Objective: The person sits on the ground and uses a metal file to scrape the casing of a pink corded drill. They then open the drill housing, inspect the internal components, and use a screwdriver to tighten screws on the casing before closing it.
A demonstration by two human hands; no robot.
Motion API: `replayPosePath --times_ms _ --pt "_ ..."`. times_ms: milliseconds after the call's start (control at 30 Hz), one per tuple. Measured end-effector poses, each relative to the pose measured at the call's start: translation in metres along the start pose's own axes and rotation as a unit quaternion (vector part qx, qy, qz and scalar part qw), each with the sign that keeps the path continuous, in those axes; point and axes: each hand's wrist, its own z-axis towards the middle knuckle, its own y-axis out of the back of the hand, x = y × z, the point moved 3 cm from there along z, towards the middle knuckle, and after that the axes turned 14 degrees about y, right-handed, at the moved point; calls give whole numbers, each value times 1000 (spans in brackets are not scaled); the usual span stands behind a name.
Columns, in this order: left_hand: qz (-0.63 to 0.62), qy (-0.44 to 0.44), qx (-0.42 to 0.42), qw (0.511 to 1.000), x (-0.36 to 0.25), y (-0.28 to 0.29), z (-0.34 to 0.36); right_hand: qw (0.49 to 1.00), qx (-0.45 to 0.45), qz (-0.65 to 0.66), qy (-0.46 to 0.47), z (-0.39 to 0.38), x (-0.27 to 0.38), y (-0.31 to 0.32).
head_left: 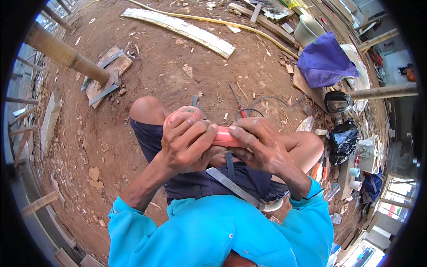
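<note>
Both my hands hold a pinkish-red plastic tool body [225, 137] above my lap. It has a rounded, bulky left end and a narrower stretch between the hands; its exact kind I cannot make out. My left hand [187, 141] wraps over the rounded end. At the other end, my right hand [262, 144] grips with thumb on top and fingers underneath. A flat grey metal strip [233, 184] lies slantwise across my dark shorts, below the hands. Just beyond the hands, a dark cable [262, 111] and a thin red-handled tool [241, 110] rest on the dirt.
At upper left a bamboo post [66, 55] stands by a board [109, 73]. A long whitish plank [178, 29] and yellow hose [200, 18] lie ahead. On the right are a purple cloth [327, 62], a grey bucket [308, 30], and a black plastic bag [344, 141].
</note>
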Motion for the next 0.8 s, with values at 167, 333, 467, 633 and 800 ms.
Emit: replayPosePath --times_ms 167,333,467,633,800 --pt "1 57 48 997 7 5 13 998 -59 -14 -3 5 -7 -1" --pt "51 149 43 987 20 16 9 994 -102 -26 -26 -9 -10 -4" --pt "9 79 75 994 33 7 12 995 -83 -20 -55 -13 -14 0" --pt "-36 53 49 997 30 -9 10 987 53 -145 -55 16 -1 7" --pt "-51 45 36 997 29 -16 13 994 -12 -104 -27 9 -11 -4"
